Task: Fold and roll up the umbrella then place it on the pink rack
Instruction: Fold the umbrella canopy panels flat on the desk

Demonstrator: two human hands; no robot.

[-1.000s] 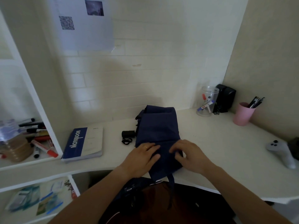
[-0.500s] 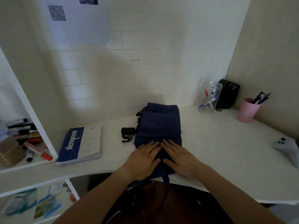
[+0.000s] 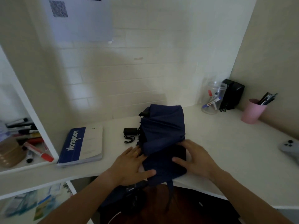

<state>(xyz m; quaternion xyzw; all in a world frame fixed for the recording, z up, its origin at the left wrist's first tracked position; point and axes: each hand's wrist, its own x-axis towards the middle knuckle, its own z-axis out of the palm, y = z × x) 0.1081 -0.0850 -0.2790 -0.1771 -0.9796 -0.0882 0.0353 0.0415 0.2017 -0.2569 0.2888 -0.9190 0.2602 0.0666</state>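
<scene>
A navy blue umbrella lies collapsed on the white desk, its fabric loosely bunched and its near end hanging over the front edge. Its black handle with a wrist cord sticks out to the left. My left hand lies flat against the left side of the near fabric, fingers straight, thumb on the cloth. My right hand cups the right side of the near fabric, fingers curled over its edge and thumb pressing on top. A strap dangles below the desk edge.
A blue and white notebook lies left of the umbrella. At the back right stand a clear jar of markers, a black speaker and a pink cup of pens. A grey controller lies far right. Markers fill the left shelf.
My hands have moved apart from the middle of the fabric to its two sides, and the near part of the cloth is now gathered between them.
</scene>
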